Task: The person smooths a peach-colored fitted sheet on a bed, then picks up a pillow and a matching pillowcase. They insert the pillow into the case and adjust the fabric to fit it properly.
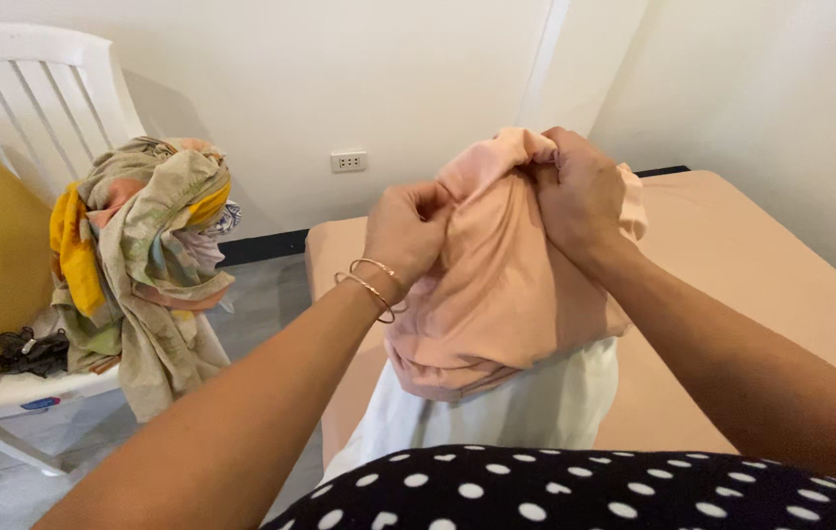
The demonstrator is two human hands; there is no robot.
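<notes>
Peach cloth looks soft, light, limp; left hand and right hand pinch its bunched top edge, fingers pressed together; best gripped there.

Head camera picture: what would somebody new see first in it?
First, the bunched peach cloth in the middle, held up by the left hand and right hand above a peach-covered bed. Next, at the left, a heap of mixed clothes piled on a white plastic chair.
</notes>
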